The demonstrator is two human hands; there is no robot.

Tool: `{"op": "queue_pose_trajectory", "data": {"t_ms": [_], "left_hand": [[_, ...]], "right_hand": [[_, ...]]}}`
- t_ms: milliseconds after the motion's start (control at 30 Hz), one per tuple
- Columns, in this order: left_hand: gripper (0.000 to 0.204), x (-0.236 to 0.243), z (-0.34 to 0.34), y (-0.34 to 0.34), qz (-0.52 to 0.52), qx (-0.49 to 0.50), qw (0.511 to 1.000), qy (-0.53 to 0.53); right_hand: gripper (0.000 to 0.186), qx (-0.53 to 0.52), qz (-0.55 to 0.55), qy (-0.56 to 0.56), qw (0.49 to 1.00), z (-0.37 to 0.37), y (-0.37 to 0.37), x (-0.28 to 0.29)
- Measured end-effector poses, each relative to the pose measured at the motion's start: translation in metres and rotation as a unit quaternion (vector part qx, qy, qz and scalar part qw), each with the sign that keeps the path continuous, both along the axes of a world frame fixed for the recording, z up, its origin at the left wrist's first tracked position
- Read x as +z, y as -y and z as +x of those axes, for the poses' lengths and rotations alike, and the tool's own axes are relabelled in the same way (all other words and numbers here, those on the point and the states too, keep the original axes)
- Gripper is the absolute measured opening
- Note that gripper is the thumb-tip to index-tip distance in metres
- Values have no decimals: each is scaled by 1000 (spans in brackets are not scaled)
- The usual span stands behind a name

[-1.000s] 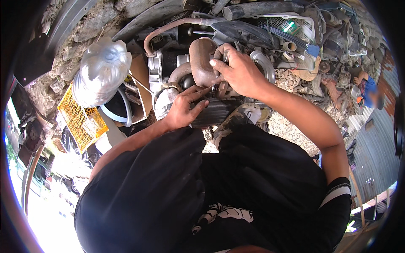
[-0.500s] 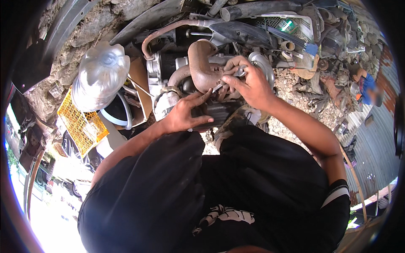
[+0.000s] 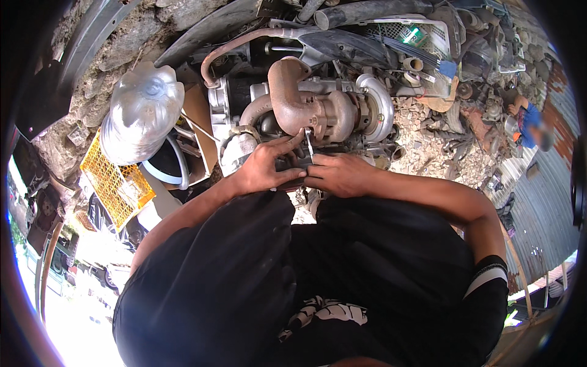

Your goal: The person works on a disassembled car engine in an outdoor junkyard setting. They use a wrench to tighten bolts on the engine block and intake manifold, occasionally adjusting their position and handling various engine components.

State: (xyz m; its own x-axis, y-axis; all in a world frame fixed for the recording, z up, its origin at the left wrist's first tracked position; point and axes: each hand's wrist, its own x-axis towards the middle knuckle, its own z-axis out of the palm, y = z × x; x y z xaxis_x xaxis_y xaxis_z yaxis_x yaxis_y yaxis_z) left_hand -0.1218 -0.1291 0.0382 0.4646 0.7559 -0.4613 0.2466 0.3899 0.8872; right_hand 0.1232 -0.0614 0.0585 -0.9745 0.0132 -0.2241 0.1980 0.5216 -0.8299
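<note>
A silver wrench (image 3: 309, 147) points toward me, its far end at a fastener under the rusty elbow pipe (image 3: 286, 101) of an engine. My right hand (image 3: 341, 174) is closed around the wrench's near end. My left hand (image 3: 264, 166) lies to its left with index finger and thumb apart. That index fingertip touches or nearly touches the wrench's far end, and the thumb tip reaches my right fingers. Beyond my right hand sits a turbocharger, with a rusty housing (image 3: 340, 116) and a round silver housing (image 3: 378, 110). The fastener itself is hidden.
At left stand a clear plastic bottle (image 3: 140, 113), a yellow crate (image 3: 113, 177) and a cardboard box (image 3: 197, 116). A white basket (image 3: 437, 30) and a black pipe (image 3: 373, 13) lie at the back. Another person (image 3: 531, 125) is at far right, near corrugated metal sheets (image 3: 544, 202).
My right hand has come down toward me, swinging the wrench's near end from upper right to point at my body. My left hand stays almost in place.
</note>
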Motion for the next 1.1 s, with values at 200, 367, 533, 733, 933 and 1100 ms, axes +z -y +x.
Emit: {"op": "queue_pose_trajectory", "data": {"t_ms": [200, 367, 533, 733, 933, 1100], "left_hand": [[47, -8, 0, 11, -74, 115, 990, 25], [36, -12, 4, 4, -140, 142, 978, 57], [33, -17, 2, 4, -153, 138, 978, 39], [30, -15, 7, 4, -138, 148, 978, 55], [31, -6, 4, 6, -70, 143, 987, -13], [32, -11, 10, 9, -82, 211, 974, 11]], "right_hand": [[15, -6, 2, -83, 997, 0, -3, 1], [17, -15, -107, 45, 993, 0, 0, -4], [21, 5, -130, 16, 991, 1, -1, -6], [20, -39, -79, -143, 986, 7, 4, -11], [16, -319, -135, -162, 924, -17, -41, 5], [34, -386, -251, -55, 886, -27, -75, 5]]}}
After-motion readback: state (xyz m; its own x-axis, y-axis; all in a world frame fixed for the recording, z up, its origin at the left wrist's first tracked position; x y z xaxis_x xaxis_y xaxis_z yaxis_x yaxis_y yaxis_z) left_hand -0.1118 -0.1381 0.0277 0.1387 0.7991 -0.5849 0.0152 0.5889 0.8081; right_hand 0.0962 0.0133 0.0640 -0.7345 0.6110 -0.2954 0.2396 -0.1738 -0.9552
